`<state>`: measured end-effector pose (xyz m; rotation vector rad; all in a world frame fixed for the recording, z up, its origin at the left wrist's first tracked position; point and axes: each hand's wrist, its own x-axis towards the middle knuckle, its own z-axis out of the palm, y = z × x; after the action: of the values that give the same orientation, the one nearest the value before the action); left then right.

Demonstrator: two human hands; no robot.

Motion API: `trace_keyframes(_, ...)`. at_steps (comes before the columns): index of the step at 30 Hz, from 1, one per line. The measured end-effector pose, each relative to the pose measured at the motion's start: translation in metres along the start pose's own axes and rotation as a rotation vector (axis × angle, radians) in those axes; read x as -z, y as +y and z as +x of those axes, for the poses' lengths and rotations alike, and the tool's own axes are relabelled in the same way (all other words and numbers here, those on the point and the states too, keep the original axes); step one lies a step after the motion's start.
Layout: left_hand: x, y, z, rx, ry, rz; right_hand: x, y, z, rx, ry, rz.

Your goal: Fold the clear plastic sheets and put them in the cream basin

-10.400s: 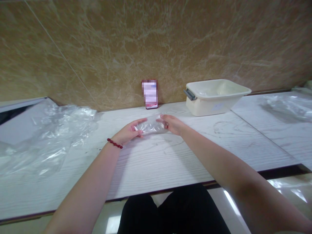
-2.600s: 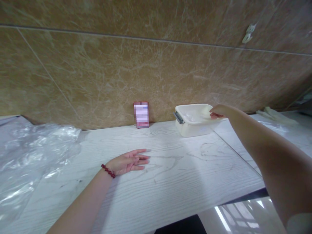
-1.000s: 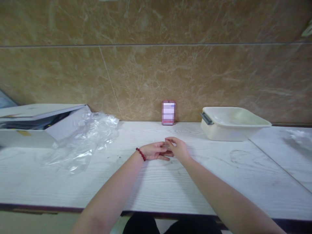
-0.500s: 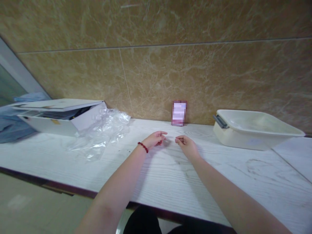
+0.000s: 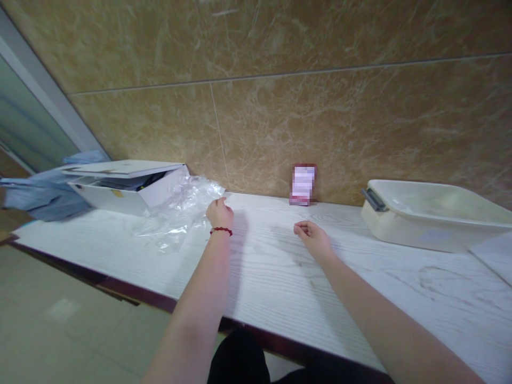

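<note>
"What did the plastic look like?"

"The clear plastic was colourless and see-through, crumpled into soft folds that threw bright white glints. Its far part bunched up in a heap; the near part lay flatter, and the pale tabletop showed through it. I couldn't tell whether it was one bag or several."

"Where did it lie?"

"On the tabletop, against the end of the white box, near the marbled wall."

"And the hands?"

"The left hand, above a red beaded bracelet, was at the plastic's right edge, fingers bent inward; whether they gripped any of it, I couldn't tell. The right hand was over the tabletop, between the plastic and the cream tub, fingers curled, thumb close to the forefinger. Whether something small sat between them wasn't clear."
</note>
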<state>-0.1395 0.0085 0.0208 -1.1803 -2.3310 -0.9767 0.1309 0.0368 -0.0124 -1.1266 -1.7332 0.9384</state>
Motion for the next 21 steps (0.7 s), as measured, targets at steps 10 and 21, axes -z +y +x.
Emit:
trace_keyframes(10, -0.006, -0.048, 0.011, 0.358, -0.166, 0.042, -0.001, 0.003, 0.0, -0.009, -0.016, -0.002)
trace_keyframes(21, -0.006, -0.049, 0.018, 0.365, -0.065, -0.063, -0.001, -0.001, -0.002, -0.022, 0.0, 0.011)
